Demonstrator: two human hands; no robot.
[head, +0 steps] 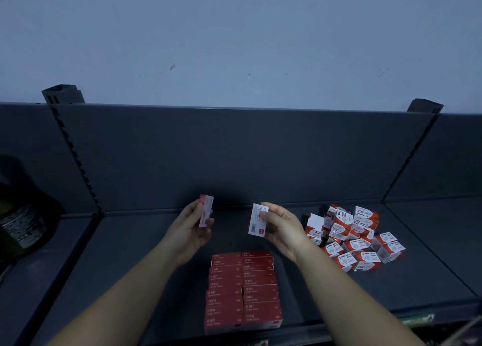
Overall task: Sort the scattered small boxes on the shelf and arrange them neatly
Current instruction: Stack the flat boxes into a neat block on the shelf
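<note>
Nearest me, below both of my grips, two tidy columns of flat red cardboard boxes [242, 291] lay side by side on the dark grey metal shelf [146, 244], their near ends close to the shelf's front lip. My left hand [194, 228] pinched a slim red-and-white box [206, 211] upright between thumb and fingers, held clear above the shelf. My right hand [283, 228] gripped a second small box [258, 220], white face with a red corner towards me, fingers closed round its right edge. Dark bare shelf lay between the two held boxes and under them, reaching back to the dark back panel [234, 157] beyond my fingertips. Left of my left grip the shelf ran open to a slotted upright post [78, 163], with a dark bottle-like shape [23, 215] past it on the neighbouring bay. Right of my right grip, near my wrist, a jumbled heap of small red-and-white cube boxes [354, 237] crowded that side. Beyond the heap the shelf was bare to the right upright [409, 157].
</note>
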